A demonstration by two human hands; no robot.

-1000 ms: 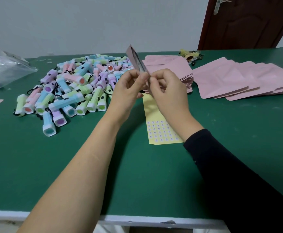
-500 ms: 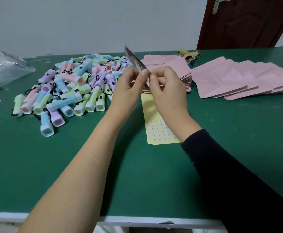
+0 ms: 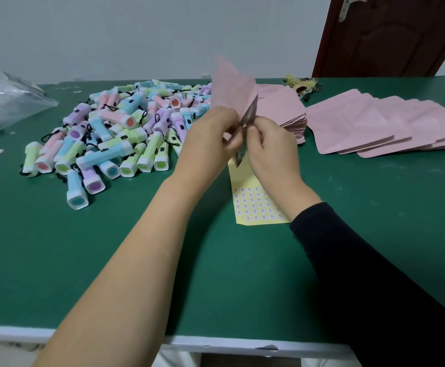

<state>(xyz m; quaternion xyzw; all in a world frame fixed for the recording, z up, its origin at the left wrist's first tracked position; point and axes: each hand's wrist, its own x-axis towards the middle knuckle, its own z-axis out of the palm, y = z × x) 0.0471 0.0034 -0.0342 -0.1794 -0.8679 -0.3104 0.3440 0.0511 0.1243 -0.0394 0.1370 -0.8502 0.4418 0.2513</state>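
pink pouch motion-blurred | sticker sheet top hidden | print illeg.

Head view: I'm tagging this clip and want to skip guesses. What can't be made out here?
- Pink pouch: motion-blurred in the head view, so its printed face is unreadable. It is partly hidden by the left hand and right hand gripping it.
- Sticker sheet: prints too small to read, and its top is hidden behind the hands.
- Clear bag: cut off by the left edge, contents unclear.

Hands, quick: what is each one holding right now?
Left hand: closed, pinching the pink pouch.
Right hand: closed, pinching the same pink pouch.
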